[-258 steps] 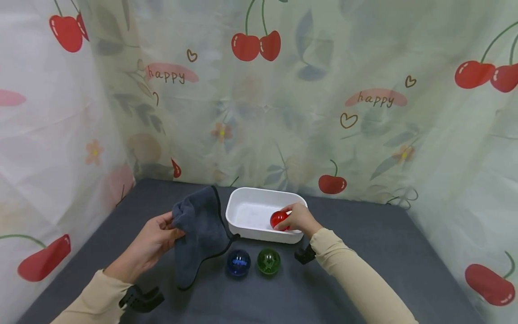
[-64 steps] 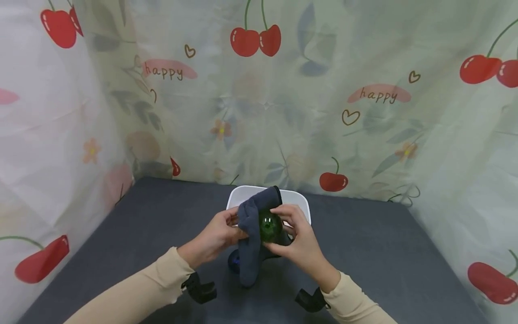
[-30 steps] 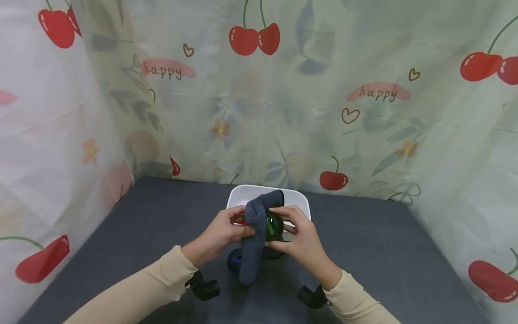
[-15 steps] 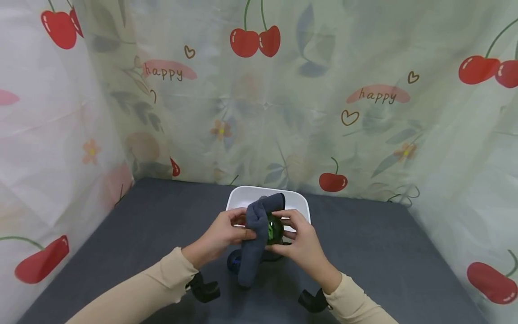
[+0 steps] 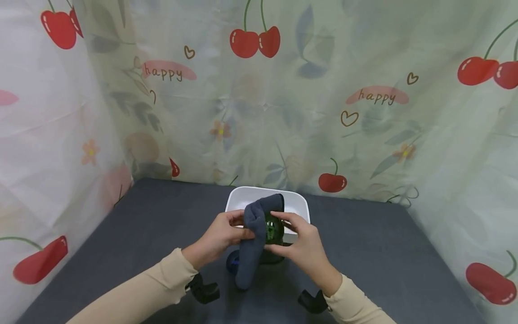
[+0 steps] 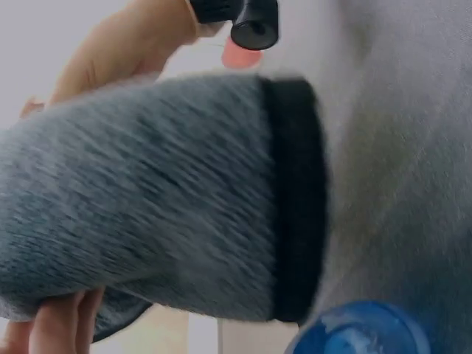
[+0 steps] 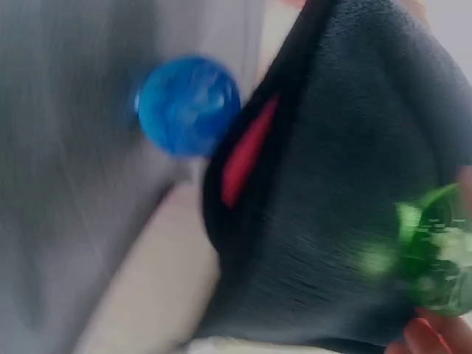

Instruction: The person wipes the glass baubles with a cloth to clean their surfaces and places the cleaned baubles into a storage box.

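Observation:
My left hand (image 5: 218,236) pinches a dark grey-blue cloth (image 5: 252,247) with a black border, bunched over the near side of the white tray. The cloth lies against the left side of a clear green ball (image 5: 274,229). Thumb and fingers of my right hand (image 5: 305,245) grip that ball from the right, raised off the table. In the right wrist view the green ball (image 7: 441,251) meets the cloth's face. A clear blue ball (image 5: 232,262) sits on the table, partly behind the cloth; no hand touches it.
The white tray (image 5: 299,204) stands behind the hands, its middle hidden by the cloth. Black wrist cameras (image 5: 205,290) stick out below both wrists. Cherry-printed curtains (image 5: 263,112) enclose the dark table (image 5: 364,252) at the back and sides.
Earlier my right hand held a red ball in the tray, and the green ball lay on the table. Now it holds the green ball against the cloth. Over the last second hands, cloth and ball shift slightly.

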The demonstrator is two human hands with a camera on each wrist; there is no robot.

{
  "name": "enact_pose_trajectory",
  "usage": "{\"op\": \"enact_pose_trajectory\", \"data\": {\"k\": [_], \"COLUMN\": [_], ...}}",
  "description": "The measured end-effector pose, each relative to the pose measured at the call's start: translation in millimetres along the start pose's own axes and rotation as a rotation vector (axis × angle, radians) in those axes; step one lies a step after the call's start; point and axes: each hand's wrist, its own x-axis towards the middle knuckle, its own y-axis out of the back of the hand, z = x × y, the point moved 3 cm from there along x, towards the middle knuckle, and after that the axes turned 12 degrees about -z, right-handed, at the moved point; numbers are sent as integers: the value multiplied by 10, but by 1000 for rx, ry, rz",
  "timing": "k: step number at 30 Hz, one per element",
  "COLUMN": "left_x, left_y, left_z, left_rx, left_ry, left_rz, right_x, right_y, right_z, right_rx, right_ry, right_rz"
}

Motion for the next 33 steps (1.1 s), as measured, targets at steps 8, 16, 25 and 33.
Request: {"op": "enact_pose_trajectory", "data": {"k": [8,16,25,33], "left_x": [-37,-13,-23,7], "left_y": [8,-21,-39,-70], "left_z": [-19,-23,-60,34], "left_rx": [7,32,-19,41], "left_ry": [-12,-8,-14,-8], "left_rz": [-15,11,11,-13], "right_x": [8,27,-1,-15], "right_y": [22,10,5,-3], "right_z": [28,27,143,93], "right_rx": [149,-63,180,72], "right_ry": [-22,53,15,93], "right_rz": [-76,-61,-100,-75]}}
